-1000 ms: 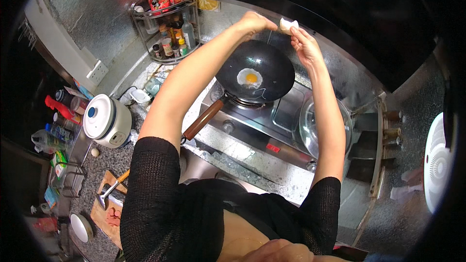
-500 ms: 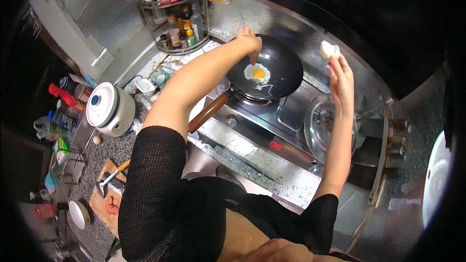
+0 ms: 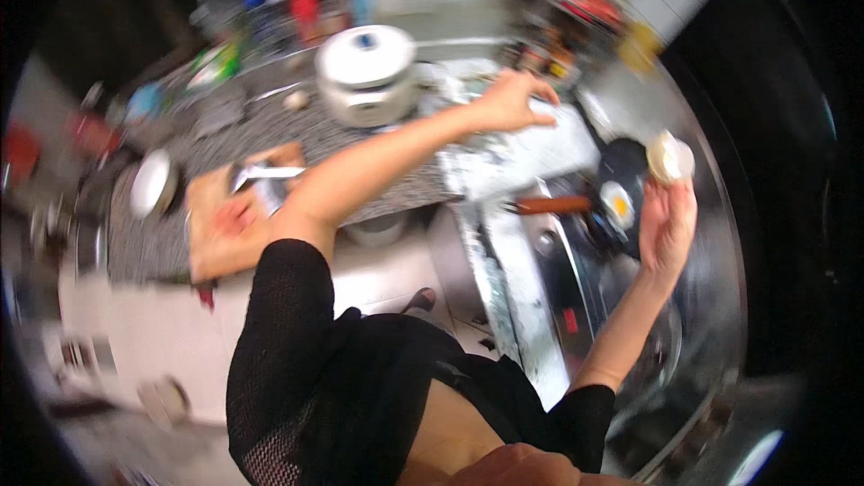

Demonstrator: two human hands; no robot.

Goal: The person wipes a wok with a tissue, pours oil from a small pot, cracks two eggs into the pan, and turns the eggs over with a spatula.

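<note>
Left hand (image 3: 519, 104) away from wok (image 3: 623, 162), view turned left

1. A cutting board (image 3: 202, 247) is set at the near edge of the counter (image 3: 148, 247), at the left; meat slices (image 3: 236, 215) and a spatula (image 3: 241, 178) are laid on it.
2. A bowl (image 3: 155, 183) is placed just left of the board.
3. Farther back, an electric cooker (image 3: 367, 81) is stood on the counter, with an egg (image 3: 296, 101) left of it.
4. The left hand (image 3: 522, 106) is held right of the cooker, in front of the condiment rack (image 3: 576, 9).
5. The wok (image 3: 621, 159) is seated on the stove (image 3: 560, 279), its handle (image 3: 553, 205) pointed left; a fried egg (image 3: 617, 202) is contained in it.
6. An eggshell (image 3: 670, 158) is held in the right hand (image 3: 668, 216), right of the fried egg.
</note>
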